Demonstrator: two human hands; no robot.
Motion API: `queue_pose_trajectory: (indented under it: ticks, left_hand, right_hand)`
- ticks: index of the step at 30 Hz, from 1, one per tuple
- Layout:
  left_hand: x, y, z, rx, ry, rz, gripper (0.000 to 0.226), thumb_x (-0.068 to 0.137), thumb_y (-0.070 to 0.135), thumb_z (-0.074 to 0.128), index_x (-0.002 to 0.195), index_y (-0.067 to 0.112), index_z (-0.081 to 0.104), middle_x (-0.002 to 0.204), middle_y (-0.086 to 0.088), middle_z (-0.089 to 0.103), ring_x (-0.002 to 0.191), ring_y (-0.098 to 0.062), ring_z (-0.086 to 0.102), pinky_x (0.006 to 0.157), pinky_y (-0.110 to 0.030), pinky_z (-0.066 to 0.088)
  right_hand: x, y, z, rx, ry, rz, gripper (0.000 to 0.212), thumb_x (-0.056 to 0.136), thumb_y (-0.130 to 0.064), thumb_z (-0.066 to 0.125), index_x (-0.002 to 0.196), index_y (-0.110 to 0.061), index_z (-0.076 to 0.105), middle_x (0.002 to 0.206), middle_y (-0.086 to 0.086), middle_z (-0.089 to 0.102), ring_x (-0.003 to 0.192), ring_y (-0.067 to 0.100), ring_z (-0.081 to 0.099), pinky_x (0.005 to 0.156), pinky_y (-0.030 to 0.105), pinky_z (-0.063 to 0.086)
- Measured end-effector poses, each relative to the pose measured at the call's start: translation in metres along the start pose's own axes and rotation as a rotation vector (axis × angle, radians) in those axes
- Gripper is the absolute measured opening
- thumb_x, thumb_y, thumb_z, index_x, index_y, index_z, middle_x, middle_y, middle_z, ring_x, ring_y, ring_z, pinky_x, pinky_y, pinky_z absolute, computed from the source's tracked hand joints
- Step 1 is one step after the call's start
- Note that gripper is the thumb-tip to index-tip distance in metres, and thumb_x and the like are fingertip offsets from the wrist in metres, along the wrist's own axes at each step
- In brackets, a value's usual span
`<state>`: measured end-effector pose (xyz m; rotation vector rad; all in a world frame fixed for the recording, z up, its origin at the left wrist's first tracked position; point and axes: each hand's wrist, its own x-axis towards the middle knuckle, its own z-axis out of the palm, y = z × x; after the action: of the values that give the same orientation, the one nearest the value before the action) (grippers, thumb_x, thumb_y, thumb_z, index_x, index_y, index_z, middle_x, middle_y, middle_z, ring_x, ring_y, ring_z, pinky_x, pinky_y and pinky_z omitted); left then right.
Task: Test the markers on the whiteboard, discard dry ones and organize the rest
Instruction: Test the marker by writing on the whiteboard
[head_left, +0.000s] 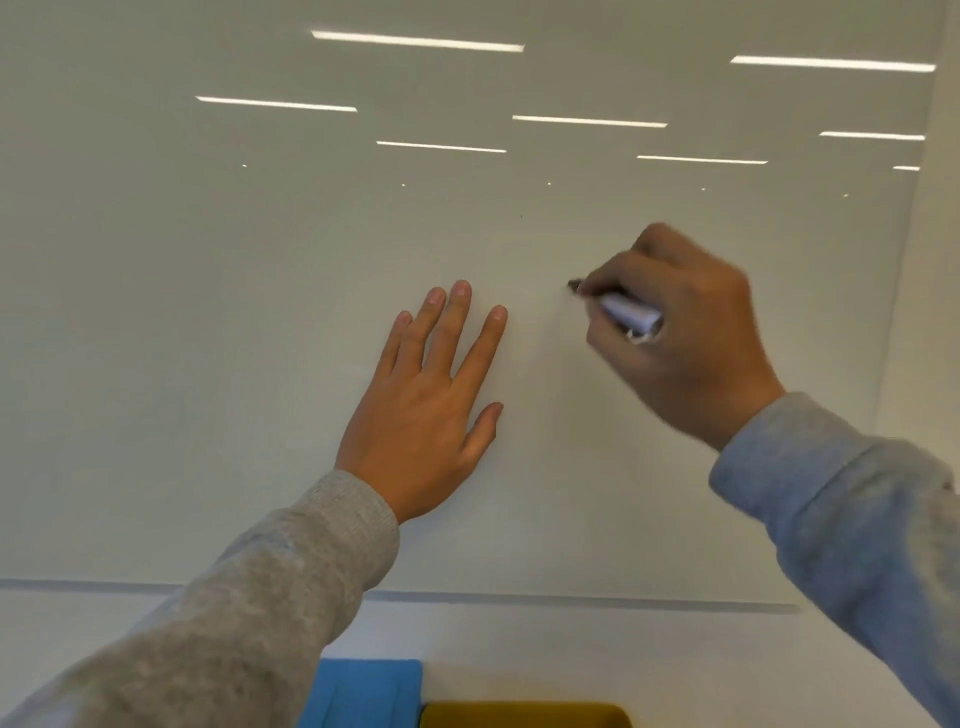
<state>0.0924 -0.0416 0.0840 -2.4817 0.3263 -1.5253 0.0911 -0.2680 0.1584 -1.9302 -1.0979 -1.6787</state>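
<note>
Nearest, at the bottom edge: a blue container (363, 693) and a yellow one (524, 714), contents not visible. Further up, left hand (423, 410) rests flat with fingers straight on the whiteboard (208, 338); right hand (685, 332) grips the marker (626, 312), dark tip at the board. No ink trace visible there, so a firm, slow stroke would settle wet versus dry.

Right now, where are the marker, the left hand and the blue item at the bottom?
marker (626, 310), head view, on its pale barrel.
left hand (423, 410), head view, on its back.
blue item (366, 693), head view, on its top face.
</note>
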Motion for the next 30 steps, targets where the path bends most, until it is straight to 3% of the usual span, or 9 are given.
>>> queue_pose_trajectory:
  ticks: [3, 7, 12, 16, 19, 21, 25, 28, 30]
  left_hand:
    - [-0.002, 0.001, 0.002, -0.014, -0.004, -0.007, 0.076, 0.101, 0.049, 0.039, 0.16, 0.019, 0.002, 0.166, -0.013, -0.004, 0.154, -0.032, -0.003, 0.124, -0.047, 0.008]
    - [-0.003, 0.001, 0.002, 0.01, -0.005, -0.007, 0.076, 0.101, 0.05, 0.038, 0.16, 0.019, 0.001, 0.166, -0.014, -0.004, 0.154, -0.033, -0.002, 0.124, -0.048, 0.009]
    - [-0.004, 0.003, 0.003, -0.005, -0.009, -0.02, 0.076, 0.101, 0.048, 0.039, 0.16, 0.018, 0.001, 0.166, -0.014, -0.004, 0.154, -0.032, -0.003, 0.124, -0.049, 0.01]
    - [-0.005, 0.003, 0.002, 0.016, -0.014, -0.012, 0.076, 0.101, 0.049, 0.038, 0.16, 0.018, 0.001, 0.166, -0.014, -0.004, 0.154, -0.033, -0.002, 0.124, -0.049, 0.01]
    - [-0.005, 0.003, 0.002, 0.02, -0.022, -0.01, 0.076, 0.101, 0.049, 0.037, 0.16, 0.018, -0.001, 0.166, -0.014, -0.005, 0.154, -0.032, -0.004, 0.124, -0.048, 0.008]
    - [-0.006, 0.003, 0.002, 0.016, -0.029, -0.014, 0.076, 0.101, 0.049, 0.036, 0.16, 0.019, -0.001, 0.166, -0.014, -0.006, 0.154, -0.032, -0.004, 0.124, -0.048, 0.008]
    - [-0.008, 0.002, 0.001, 0.009, -0.031, -0.01, 0.077, 0.101, 0.049, 0.038, 0.16, 0.018, -0.001, 0.166, -0.014, -0.005, 0.154, -0.032, -0.004, 0.124, -0.049, 0.011]
    - [-0.007, 0.003, 0.001, 0.009, -0.028, -0.009, 0.076, 0.101, 0.048, 0.039, 0.16, 0.018, 0.0, 0.166, -0.014, -0.004, 0.154, -0.033, -0.002, 0.124, -0.05, 0.012]
    - [-0.009, 0.004, 0.001, 0.009, -0.035, -0.012, 0.076, 0.101, 0.048, 0.038, 0.16, 0.019, 0.0, 0.166, -0.014, -0.004, 0.154, -0.032, -0.003, 0.124, -0.05, 0.012]
  right_hand:
    - [0.007, 0.003, -0.003, 0.024, 0.037, 0.08, 0.006, 0.086, -0.009, 0.07, 0.091, -0.008, 0.074, 0.086, 0.006, 0.059, 0.071, 0.018, 0.057, 0.062, 0.021, 0.045]
    - [-0.007, -0.004, 0.004, 0.013, -0.151, -0.129, 0.007, 0.087, -0.006, 0.069, 0.092, -0.005, 0.073, 0.086, 0.01, 0.057, 0.067, 0.025, 0.057, 0.062, 0.036, 0.048]
    - [0.005, 0.01, -0.004, 0.032, 0.046, 0.039, 0.01, 0.086, -0.008, 0.07, 0.092, -0.007, 0.077, 0.084, 0.009, 0.059, 0.069, 0.021, 0.059, 0.062, 0.033, 0.048]
    - [-0.015, -0.004, 0.003, 0.043, -0.165, -0.123, 0.009, 0.087, -0.007, 0.068, 0.092, -0.003, 0.074, 0.087, 0.01, 0.059, 0.072, 0.03, 0.064, 0.062, 0.039, 0.051]
    - [-0.001, 0.013, -0.004, 0.035, 0.064, 0.028, 0.008, 0.085, -0.007, 0.069, 0.089, -0.005, 0.076, 0.085, 0.011, 0.061, 0.07, 0.024, 0.061, 0.064, 0.034, 0.049]
    - [-0.006, 0.01, -0.002, 0.056, 0.104, 0.078, 0.008, 0.084, -0.006, 0.07, 0.088, -0.005, 0.076, 0.084, 0.011, 0.06, 0.07, 0.024, 0.062, 0.065, 0.032, 0.049]
    - [-0.033, -0.014, 0.008, 0.092, -0.252, -0.132, 0.006, 0.085, -0.007, 0.069, 0.089, -0.005, 0.073, 0.085, 0.008, 0.057, 0.066, 0.025, 0.058, 0.062, 0.036, 0.05]
    - [-0.011, 0.008, -0.007, 0.061, -0.042, -0.012, 0.005, 0.083, -0.005, 0.072, 0.086, -0.006, 0.076, 0.081, 0.01, 0.06, 0.067, 0.025, 0.059, 0.063, 0.037, 0.05]
    - [-0.002, 0.018, -0.016, 0.038, 0.094, 0.103, 0.006, 0.084, -0.007, 0.072, 0.086, -0.007, 0.078, 0.08, 0.009, 0.06, 0.067, 0.022, 0.059, 0.063, 0.028, 0.048]
